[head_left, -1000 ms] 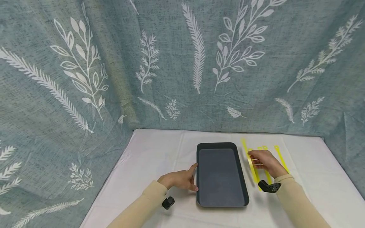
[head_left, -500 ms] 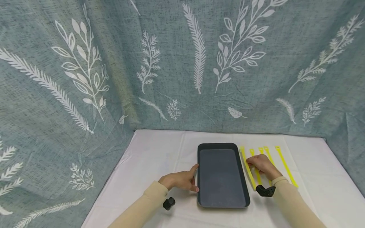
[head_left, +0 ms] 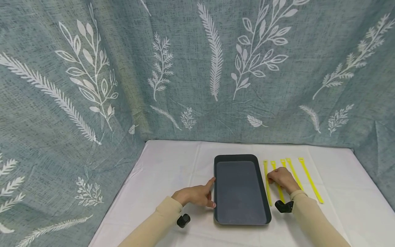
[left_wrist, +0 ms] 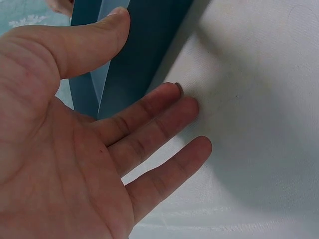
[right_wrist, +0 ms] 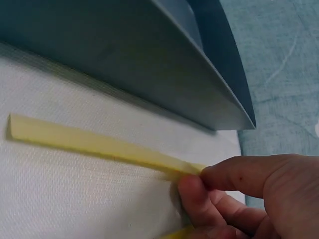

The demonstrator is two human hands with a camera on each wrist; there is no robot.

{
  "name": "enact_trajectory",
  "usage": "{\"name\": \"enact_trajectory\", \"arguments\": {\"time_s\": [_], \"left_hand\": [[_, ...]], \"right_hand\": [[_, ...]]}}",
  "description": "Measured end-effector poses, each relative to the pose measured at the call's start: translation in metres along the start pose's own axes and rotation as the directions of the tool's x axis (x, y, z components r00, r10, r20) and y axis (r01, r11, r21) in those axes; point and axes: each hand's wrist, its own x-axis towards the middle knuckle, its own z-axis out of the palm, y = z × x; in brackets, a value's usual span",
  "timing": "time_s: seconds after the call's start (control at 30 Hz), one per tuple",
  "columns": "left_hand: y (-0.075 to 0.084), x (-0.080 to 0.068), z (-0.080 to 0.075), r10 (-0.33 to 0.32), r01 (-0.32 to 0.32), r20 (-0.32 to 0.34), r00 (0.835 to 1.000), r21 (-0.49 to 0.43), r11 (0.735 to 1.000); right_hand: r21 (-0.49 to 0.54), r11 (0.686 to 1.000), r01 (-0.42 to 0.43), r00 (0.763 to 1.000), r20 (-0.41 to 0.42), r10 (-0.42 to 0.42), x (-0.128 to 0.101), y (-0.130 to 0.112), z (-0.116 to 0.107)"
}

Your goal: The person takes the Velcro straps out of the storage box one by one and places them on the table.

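Note:
A dark grey rectangular tray [head_left: 242,192] lies on the white-covered table. Its left rim is touched by the thumb and index finger of my left hand [head_left: 197,196]; in the left wrist view the fingers [left_wrist: 149,142] are extended and spread. Just right of the tray, my right hand [head_left: 283,178] pinches a yellow cable strap [head_left: 267,192] between thumb and index finger. In the right wrist view this strap [right_wrist: 99,144] lies flat or nearly flat along the tray's wall. Another yellow strap [head_left: 280,193] runs beneath the right hand, partly hidden.
Further right lie more yellow straps with slotted ends, among them a slanted one [head_left: 311,180] and one [head_left: 294,173] behind the hand. A grey-green leaf-patterned cloth [head_left: 197,68] hangs behind the table [head_left: 172,161] and along its left side.
The pinched strap came down toward the table beside the tray and turned from slanting to nearly parallel with the other straps. My right hand shifted slightly lower. My left hand stayed at the tray.

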Motion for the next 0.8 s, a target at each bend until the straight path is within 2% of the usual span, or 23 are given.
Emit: {"name": "enact_trajectory", "arguments": {"time_s": [0.2, 0.33, 0.43, 0.57, 0.67, 0.73, 0.8], "left_hand": [[0.002, 0.002, 0.0, 0.015, -0.015, 0.012, 1.0, 0.002, 1.0], [0.001, 0.004, -0.002, 0.02, -0.02, 0.014, 1.0, 0.008, 1.0], [-0.001, 0.005, -0.004, 0.028, -0.028, 0.023, 0.999, 0.008, 1.0], [-0.004, 0.002, -0.012, 0.022, -0.023, 0.035, 0.999, 0.025, 0.999], [-0.006, 0.001, -0.024, 0.04, -0.039, -0.006, 0.999, 0.074, 0.996], [-0.008, 0.001, -0.034, 0.069, -0.06, -0.078, 0.995, 0.113, 0.992], [-0.01, 0.003, -0.041, 0.102, -0.075, -0.181, 0.978, 0.152, 0.985]], "right_hand": [[-0.046, 0.999, 0.006, 0.999, -0.038, -0.007, -0.003, 0.004, 0.001], [-0.012, 1.0, -0.006, 0.999, -0.054, 0.006, -0.002, 0.005, 0.001], [0.068, 0.997, 0.036, 0.998, -0.06, -0.032, -0.002, 0.004, 0.001], [0.159, 0.976, 0.152, 0.987, -0.069, -0.143, -0.004, -0.003, -0.003], [0.172, 0.961, 0.217, 0.976, -0.07, -0.208, -0.01, -0.01, -0.012], [0.181, 0.952, 0.248, 0.969, -0.062, -0.241, -0.015, -0.015, -0.019], [0.182, 0.947, 0.264, 0.964, -0.057, -0.258, -0.019, -0.019, -0.025]]}}
